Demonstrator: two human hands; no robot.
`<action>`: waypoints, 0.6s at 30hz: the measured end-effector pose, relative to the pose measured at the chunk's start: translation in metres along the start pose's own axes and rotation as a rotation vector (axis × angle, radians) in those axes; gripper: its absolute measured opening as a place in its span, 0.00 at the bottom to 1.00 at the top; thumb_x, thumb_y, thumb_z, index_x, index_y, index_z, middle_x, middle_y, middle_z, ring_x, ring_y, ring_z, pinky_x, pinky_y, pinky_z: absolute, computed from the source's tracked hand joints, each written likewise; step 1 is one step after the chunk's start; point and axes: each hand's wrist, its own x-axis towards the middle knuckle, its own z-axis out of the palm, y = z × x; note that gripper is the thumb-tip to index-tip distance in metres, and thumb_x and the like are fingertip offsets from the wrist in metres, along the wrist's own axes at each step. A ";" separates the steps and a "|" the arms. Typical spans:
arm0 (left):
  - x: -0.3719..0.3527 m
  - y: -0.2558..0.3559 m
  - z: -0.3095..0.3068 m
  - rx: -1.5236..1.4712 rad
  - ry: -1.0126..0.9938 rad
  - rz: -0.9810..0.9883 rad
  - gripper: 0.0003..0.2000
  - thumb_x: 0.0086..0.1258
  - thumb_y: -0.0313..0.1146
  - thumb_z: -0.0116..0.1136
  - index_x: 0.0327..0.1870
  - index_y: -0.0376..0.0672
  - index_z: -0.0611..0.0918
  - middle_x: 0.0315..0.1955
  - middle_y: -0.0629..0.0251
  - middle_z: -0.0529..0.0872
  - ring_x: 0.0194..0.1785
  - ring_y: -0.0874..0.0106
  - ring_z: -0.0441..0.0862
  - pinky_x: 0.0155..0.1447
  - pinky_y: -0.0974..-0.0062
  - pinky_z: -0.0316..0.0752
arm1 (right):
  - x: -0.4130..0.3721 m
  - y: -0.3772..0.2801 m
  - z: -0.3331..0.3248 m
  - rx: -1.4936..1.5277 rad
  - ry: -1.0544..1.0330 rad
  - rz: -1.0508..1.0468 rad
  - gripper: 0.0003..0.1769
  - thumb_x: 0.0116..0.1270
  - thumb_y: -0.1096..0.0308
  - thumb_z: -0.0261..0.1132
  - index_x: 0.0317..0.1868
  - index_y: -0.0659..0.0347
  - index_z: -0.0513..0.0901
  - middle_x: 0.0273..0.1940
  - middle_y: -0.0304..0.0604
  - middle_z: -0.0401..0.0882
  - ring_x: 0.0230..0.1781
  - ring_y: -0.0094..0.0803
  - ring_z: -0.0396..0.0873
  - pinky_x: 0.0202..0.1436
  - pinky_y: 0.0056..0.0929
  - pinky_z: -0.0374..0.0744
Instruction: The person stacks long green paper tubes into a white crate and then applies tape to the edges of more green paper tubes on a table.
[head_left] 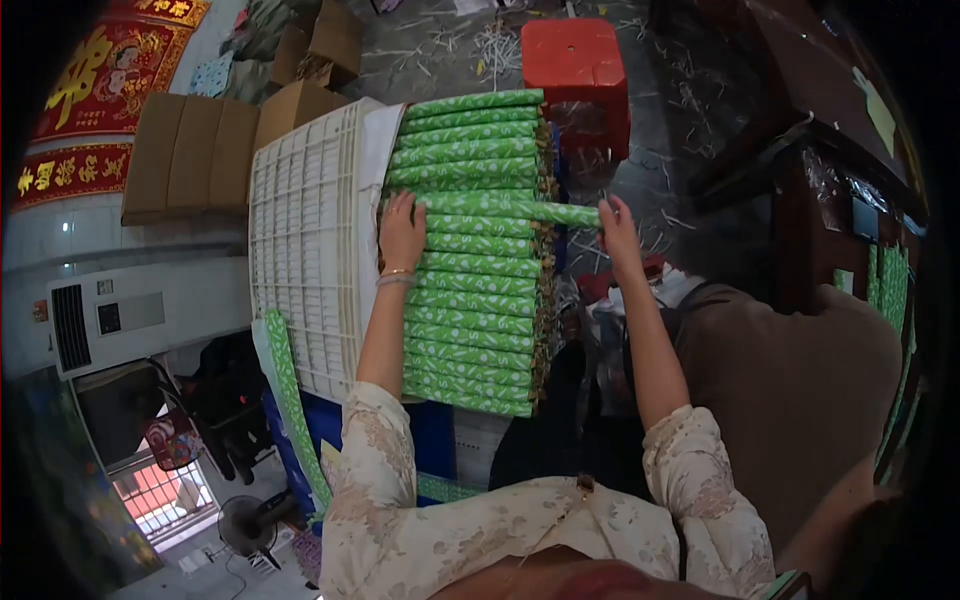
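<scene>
A row of green rolls (pixel 470 286) with a white leaf-and-letter print lies side by side in front of me, brown stick-like ends showing along the right edge. One green printed strip (pixel 565 213) runs across the row and reaches past its right edge. The tip of that strip is pinched between the thumb and fingers of my right hand (pixel 619 232). My left hand (pixel 402 232) rests on the left ends of the rolls, fingers stretched out near the strip's other end. A white cloth (pixel 384 140) is tucked along the rolls' left side.
A white wire rack (pixel 300 250) stands left of the rolls, above a blue box (pixel 430 440). Beyond are cardboard boxes (pixel 190 155) and a red stool (pixel 573 60). Paper scraps litter the floor. At right are a dark wooden table (pixel 815 60) and another person's brown-clothed body (pixel 790 380).
</scene>
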 end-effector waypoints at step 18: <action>0.000 -0.020 0.005 0.112 -0.016 0.068 0.18 0.70 0.41 0.41 0.57 0.44 0.72 0.58 0.57 0.70 0.64 0.58 0.62 0.68 0.62 0.52 | -0.020 -0.002 0.079 -0.478 -0.360 -0.206 0.42 0.69 0.45 0.40 0.68 0.66 0.34 0.69 0.57 0.42 0.71 0.44 0.43 0.70 0.44 0.40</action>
